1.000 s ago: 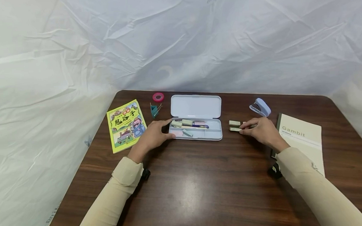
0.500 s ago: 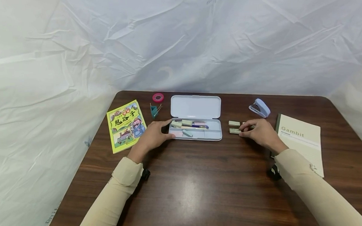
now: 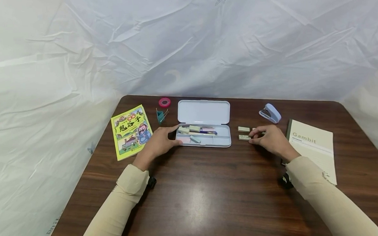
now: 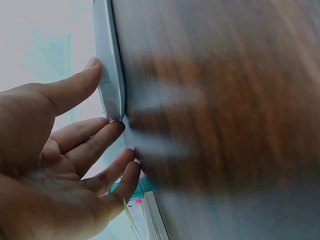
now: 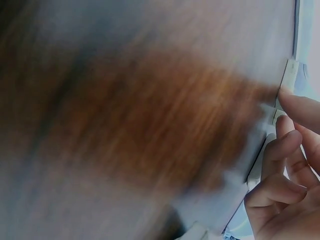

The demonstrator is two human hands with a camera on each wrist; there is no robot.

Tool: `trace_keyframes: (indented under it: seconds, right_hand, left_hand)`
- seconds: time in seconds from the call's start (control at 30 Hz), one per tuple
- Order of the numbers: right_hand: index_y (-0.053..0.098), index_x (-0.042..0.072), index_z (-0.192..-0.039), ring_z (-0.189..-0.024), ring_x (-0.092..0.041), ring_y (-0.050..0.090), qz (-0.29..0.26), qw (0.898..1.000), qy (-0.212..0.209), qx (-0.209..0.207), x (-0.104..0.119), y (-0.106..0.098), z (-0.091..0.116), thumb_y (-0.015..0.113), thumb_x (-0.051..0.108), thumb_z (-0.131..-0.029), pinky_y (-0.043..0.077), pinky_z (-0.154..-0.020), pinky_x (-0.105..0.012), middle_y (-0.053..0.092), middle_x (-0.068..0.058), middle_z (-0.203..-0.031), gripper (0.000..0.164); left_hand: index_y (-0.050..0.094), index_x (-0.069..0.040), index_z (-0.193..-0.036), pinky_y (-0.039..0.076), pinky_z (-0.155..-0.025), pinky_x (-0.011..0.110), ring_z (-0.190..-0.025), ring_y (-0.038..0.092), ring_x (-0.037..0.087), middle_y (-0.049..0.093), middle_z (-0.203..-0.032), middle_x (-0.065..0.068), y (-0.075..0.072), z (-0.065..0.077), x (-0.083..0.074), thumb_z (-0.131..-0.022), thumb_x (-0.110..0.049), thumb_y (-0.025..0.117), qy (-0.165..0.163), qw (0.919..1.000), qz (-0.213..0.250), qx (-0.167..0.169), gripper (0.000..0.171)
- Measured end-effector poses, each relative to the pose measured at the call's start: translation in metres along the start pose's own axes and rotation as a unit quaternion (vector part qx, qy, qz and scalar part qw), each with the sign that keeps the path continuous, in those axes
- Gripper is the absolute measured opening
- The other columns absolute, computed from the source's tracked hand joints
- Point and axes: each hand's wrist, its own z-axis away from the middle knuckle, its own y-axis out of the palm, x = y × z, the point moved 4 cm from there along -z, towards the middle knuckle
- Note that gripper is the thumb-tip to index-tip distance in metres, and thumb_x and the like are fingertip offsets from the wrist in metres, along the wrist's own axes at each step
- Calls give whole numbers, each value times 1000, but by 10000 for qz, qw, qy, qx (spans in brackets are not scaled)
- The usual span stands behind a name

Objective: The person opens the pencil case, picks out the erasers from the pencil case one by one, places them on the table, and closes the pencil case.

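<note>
A white pencil case (image 3: 222, 141) lies with its lid (image 3: 204, 112) raised, holding pens (image 3: 208, 133), pale erasers (image 3: 194, 128) and a small grey-green piece (image 3: 195, 139). My left hand (image 3: 162, 140) holds its left end, the thumb (image 4: 87, 80) along the front wall and fingers at the corner. Right of the case, two pale erasers lie one behind the other. My right hand (image 3: 270, 139) pinches the right end of the nearer eraser (image 3: 244, 137) between thumb and index finger. The farther eraser (image 3: 243, 129) lies just behind it. Another small pale piece is mostly hidden behind the fingers.
At left lie a yellow comic book (image 3: 132, 131), a teal binder clip (image 3: 160, 116) and a pink tape roll (image 3: 164, 102). A pale blue stapler (image 3: 270, 113) stands beyond my right hand. A cream notebook (image 3: 314, 147) lies by the right forearm.
The nearer eraser has come slightly toward me and now lies flatter, more in line with the farther one. My left hand stays on the pencil case.
</note>
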Motion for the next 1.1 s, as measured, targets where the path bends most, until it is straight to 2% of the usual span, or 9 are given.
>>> trace_keyframes:
  seconds: [0.4,0.57,0.73,0.8,0.9,1.0,1.1]
  right_hand:
    - [88,7,-114,-88,-20,63,217,9996,40,155,5,-3,0,85,24,-104,48,-82,-36,83,-10,-105,20]
    - [88,9,-117,-92,-22,65,364,9991,15,204,8,-5,1,81,30,-106,48,-80,-35,83,-15,-117,24]
    - [86,9,-127,-95,-27,69,380,9992,-99,52,17,-2,-1,75,39,-110,51,-79,-35,82,-21,-129,36]
    - [86,8,-131,-102,-31,73,320,9993,-179,-32,25,2,-3,75,40,-111,56,-83,-40,80,-23,-137,38]
    - [85,9,-134,-114,-38,76,244,9993,-268,-61,40,12,-8,76,37,-111,63,-92,-52,76,-24,-146,38]
    - [85,9,-136,-126,-42,75,205,9993,-309,-38,57,23,-14,77,34,-109,62,-105,-63,75,-23,-150,37]
    - [85,10,-137,-127,-42,74,198,9993,-302,14,70,33,-20,79,34,-109,61,-108,-64,77,-22,-147,38]
  left_hand:
    - [50,-38,-173,41,-136,66,-170,43,37,53,-179,11,3,-6,9,-102,-53,86,59,10000,-27,16,81]
    - [50,-39,-173,42,-136,66,-171,43,37,53,-179,11,4,-7,10,-102,-53,87,43,10000,-51,28,81]
    - [50,-38,-173,42,-136,66,-170,43,37,54,-178,11,3,-6,9,-102,-53,86,55,9999,-100,14,81]
    - [50,-37,-173,42,-136,66,-171,43,37,54,-178,11,3,-6,9,-103,-52,86,69,9999,-119,11,81]
    - [49,-37,-174,42,-136,66,-171,43,37,53,-179,11,2,-5,9,-103,-52,85,82,9999,-130,21,81]
    - [49,-37,-174,42,-136,65,-171,42,37,53,-179,11,2,-4,8,-103,-52,85,88,9999,-129,42,81]
    - [49,-36,-174,43,-135,65,-171,44,36,53,-179,10,3,-4,7,-104,-51,85,106,9999,-102,63,81]
